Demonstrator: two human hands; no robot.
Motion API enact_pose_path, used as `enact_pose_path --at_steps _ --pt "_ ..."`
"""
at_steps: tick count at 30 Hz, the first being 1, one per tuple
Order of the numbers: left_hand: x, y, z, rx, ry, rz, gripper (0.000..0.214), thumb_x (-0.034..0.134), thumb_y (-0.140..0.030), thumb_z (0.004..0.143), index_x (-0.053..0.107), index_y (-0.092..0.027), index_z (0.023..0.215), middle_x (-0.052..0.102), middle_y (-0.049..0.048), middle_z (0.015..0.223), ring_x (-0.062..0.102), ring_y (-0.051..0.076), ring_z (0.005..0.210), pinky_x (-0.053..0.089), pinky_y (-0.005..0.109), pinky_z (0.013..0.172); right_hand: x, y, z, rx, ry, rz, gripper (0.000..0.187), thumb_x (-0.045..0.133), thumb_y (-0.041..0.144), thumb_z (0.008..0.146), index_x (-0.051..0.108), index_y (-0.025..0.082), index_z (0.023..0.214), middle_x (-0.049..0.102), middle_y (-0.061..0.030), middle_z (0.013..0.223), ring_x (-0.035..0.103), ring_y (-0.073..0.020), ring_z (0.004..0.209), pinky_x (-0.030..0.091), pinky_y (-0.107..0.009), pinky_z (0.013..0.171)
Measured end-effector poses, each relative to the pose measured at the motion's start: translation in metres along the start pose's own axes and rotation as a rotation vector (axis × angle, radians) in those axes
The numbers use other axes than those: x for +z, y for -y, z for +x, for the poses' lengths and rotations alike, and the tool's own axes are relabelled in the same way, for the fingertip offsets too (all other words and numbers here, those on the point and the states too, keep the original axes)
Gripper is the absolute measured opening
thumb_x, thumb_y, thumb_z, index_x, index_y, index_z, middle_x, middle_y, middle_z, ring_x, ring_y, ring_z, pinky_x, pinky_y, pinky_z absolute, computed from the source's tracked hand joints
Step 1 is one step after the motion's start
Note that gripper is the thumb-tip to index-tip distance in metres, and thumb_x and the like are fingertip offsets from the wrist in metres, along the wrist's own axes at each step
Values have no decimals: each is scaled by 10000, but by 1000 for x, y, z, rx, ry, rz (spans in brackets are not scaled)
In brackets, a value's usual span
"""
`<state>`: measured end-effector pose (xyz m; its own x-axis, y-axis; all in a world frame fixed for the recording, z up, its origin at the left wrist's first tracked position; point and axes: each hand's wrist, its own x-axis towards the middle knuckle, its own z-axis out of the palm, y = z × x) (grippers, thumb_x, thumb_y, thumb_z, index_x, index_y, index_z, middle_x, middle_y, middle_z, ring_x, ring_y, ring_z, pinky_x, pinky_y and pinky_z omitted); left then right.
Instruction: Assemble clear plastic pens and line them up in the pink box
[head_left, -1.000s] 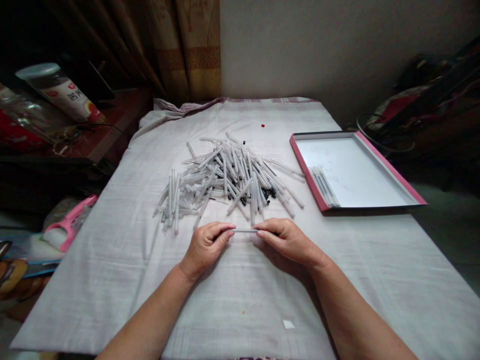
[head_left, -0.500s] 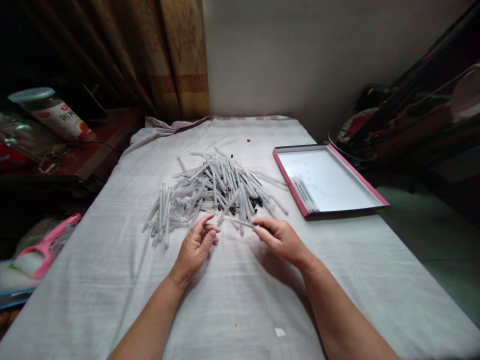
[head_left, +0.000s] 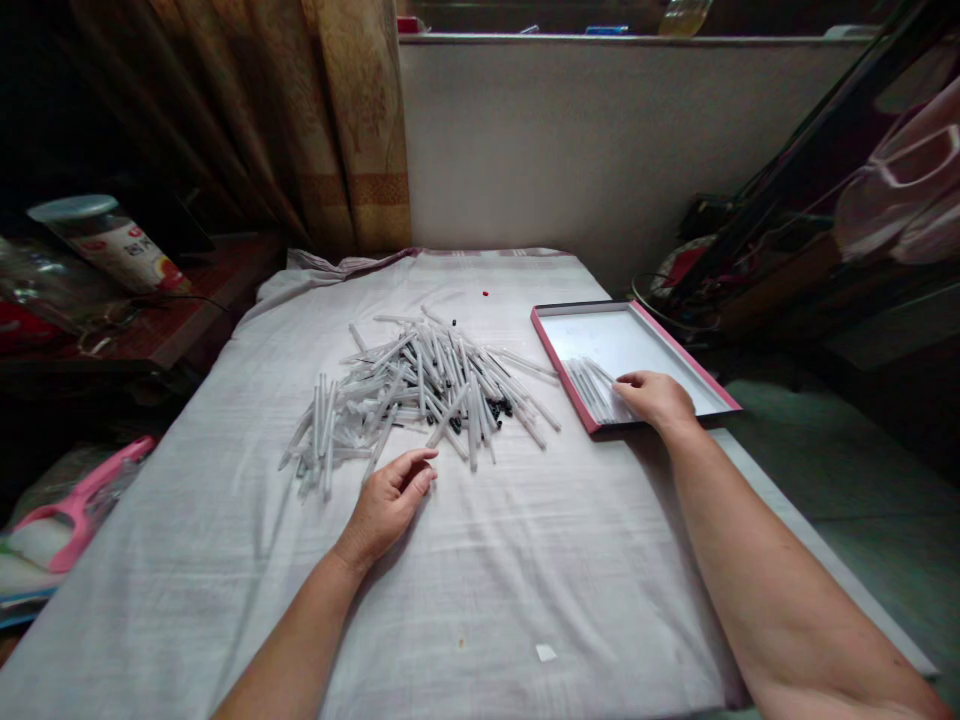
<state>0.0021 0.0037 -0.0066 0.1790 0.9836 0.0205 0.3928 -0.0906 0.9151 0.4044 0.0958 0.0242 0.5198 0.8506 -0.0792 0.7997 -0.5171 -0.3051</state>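
A loose pile of clear plastic tubes [head_left: 420,390] lies on the white cloth [head_left: 525,560], with small black caps [head_left: 504,407] at its right side. My left hand [head_left: 390,500] rests on the cloth just below the pile, fingers loosely apart and holding nothing. My right hand [head_left: 656,397] reaches into the near corner of the pink-rimmed tray [head_left: 645,335]. Its bent fingers pinch a clear tube against the short row of tubes [head_left: 589,385] lying along the tray's left wall.
A tiny red bit [head_left: 486,294] lies beyond the pile and a white scrap [head_left: 546,652] near the front edge. Off the left side sit a pink-handled tool [head_left: 75,500] and a labelled jar [head_left: 105,245]. Clutter and cables stand to the right of the tray.
Both hands held one tube in front of the pile. My left hand let go and settled on the cloth; my right hand carried the tube right to the tray.
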Motion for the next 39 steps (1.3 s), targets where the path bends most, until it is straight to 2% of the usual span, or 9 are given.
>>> enact_pose_path --at_steps 3,7,15,26,29,32,34,37,39 --pt "1 1 0 -2 -2 11 351 571 -397 854 684 -171 1098 738 60 900 684 173 779 543 271 724 2 8 -10 -51 68 -105 412 560 387 787 742 226 1119 756 -93 990 685 -264 867 456 -306 650" --pt "1 2 0 4 1 7 346 575 -396 850 689 -174 1090 742 63 930 697 185 805 554 286 753 -1 13 -18 -84 109 -175 414 517 401 823 733 248 1140 747 -83 1053 683 -268 932 473 -310 702" --pt "-1 1 0 42 16 62 320 571 -366 857 705 -175 1076 749 74 999 707 197 869 557 309 834 -4 17 -28 -87 95 -315 445 434 402 872 700 271 1204 711 -107 1172 658 -311 1046 484 -346 740" --pt "-2 2 0 78 25 109 305 557 -353 867 706 -183 1072 750 68 1016 699 204 924 549 307 847 -12 28 -41 -113 97 -440 406 442 391 867 751 230 1076 727 -160 1075 678 -327 972 476 -359 686" --pt "-3 3 0 93 22 125 296 558 -347 871 709 -187 1069 750 66 1018 695 208 939 543 311 859 -16 32 -46 -144 15 -432 383 444 376 880 762 218 1024 736 -160 1018 688 -314 898 457 -344 635" --pt "-2 3 0 102 23 138 289 557 -341 872 711 -188 1063 749 66 1025 692 208 949 533 318 886 -15 41 -62 -263 -175 -316 358 448 355 894 759 219 1009 741 -131 1011 687 -269 825 432 -314 608" --pt "-2 3 1 102 27 139 290 556 -340 872 710 -188 1065 749 66 1027 692 208 952 532 318 890 -9 52 -80 -405 -242 -172 316 479 343 887 759 224 973 751 -97 982 684 -230 802 422 -287 617" --pt "-2 3 0 100 28 136 287 557 -337 873 711 -191 1066 750 65 1026 693 207 952 535 314 883 9 74 -118 -631 -137 21 265 512 343 891 755 239 904 765 -44 881 684 -187 780 408 -256 642" --pt "-2 3 0 103 26 134 284 557 -334 873 712 -194 1065 751 63 1020 694 205 942 537 313 880 24 89 -143 -719 -27 21 283 514 374 906 748 240 818 760 -32 801 680 -175 738 382 -256 620"
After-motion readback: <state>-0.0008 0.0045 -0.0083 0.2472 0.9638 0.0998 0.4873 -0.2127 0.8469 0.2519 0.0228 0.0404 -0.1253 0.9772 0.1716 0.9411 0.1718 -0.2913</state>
